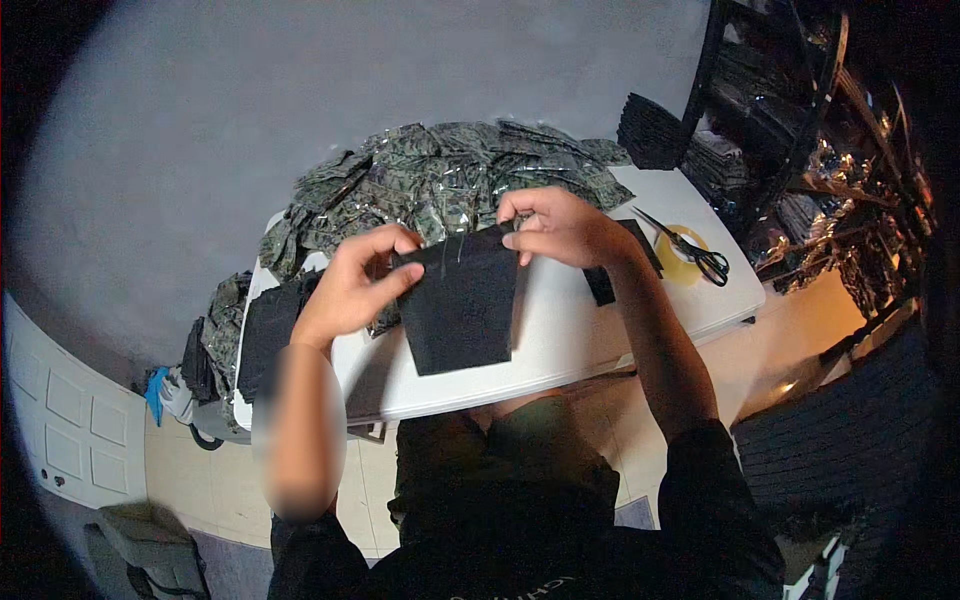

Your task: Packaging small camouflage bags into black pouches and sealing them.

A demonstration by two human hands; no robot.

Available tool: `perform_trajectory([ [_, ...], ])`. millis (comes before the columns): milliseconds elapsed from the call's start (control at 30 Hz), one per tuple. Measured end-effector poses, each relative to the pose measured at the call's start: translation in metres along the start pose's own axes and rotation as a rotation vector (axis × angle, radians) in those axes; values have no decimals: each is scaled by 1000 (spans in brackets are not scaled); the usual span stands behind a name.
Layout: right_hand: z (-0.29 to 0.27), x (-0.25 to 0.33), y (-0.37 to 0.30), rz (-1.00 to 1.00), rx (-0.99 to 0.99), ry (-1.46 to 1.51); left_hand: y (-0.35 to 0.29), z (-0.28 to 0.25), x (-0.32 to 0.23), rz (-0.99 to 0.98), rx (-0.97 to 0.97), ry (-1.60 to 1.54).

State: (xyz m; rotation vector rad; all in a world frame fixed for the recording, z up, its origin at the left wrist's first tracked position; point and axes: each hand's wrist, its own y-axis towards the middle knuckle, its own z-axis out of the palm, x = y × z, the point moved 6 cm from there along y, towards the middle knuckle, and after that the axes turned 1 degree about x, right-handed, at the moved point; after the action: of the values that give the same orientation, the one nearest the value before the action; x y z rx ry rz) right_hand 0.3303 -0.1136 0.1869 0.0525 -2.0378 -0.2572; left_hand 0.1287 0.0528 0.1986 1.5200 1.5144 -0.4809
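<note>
A flat, dark folded piece of cloth (462, 312) hangs upright over the front of the white table, wider at its top than at its bottom. My left hand (355, 283) pinches its upper left corner between thumb and fingers. At the upper right corner, my right hand (560, 226) grips the top edge the same way. A few thin light strands show at the middle of that edge. Right of the cloth, black-handled scissors (711, 265) lie across a yellowish tape roll (668, 272). Partly behind my right forearm is another dark cloth piece (602, 286).
Camouflage-patterned packs in clear plastic (440, 180) heap along the table's (560, 345) far side. Dark folded cloth (272, 335) lies at its left end. A black stack (652, 130) stands at the far right corner, beside a loaded rack (745, 80). A white door (85, 425) is at left.
</note>
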Motion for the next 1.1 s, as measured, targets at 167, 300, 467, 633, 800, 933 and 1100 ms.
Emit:
perform_trajectory([
  [167, -13, -71, 27, 53, -172, -108, 41, 8, 90, -82, -3, 36],
  [300, -3, -112, 16, -2, -374, -312, 18, 14, 134, -32, -180, 209],
  [467, 46, -119, -41, -28, -392, -385, -28, 61, 108, -56, -111, 356],
  [633, 116, -103, -63, 132, -437, -488, -61, 116, 80, -6, -60, 528],
  [800, 149, -96, -63, 96, -502, -763, -68, 149, 82, -18, 16, 614],
  [933, 162, -106, -58, 165, -391, -798, -66, 157, 83, -52, 45, 665],
  [1100, 162, -111, -54, 213, -364, -812, -58, 156, 85, -19, 8, 680],
])
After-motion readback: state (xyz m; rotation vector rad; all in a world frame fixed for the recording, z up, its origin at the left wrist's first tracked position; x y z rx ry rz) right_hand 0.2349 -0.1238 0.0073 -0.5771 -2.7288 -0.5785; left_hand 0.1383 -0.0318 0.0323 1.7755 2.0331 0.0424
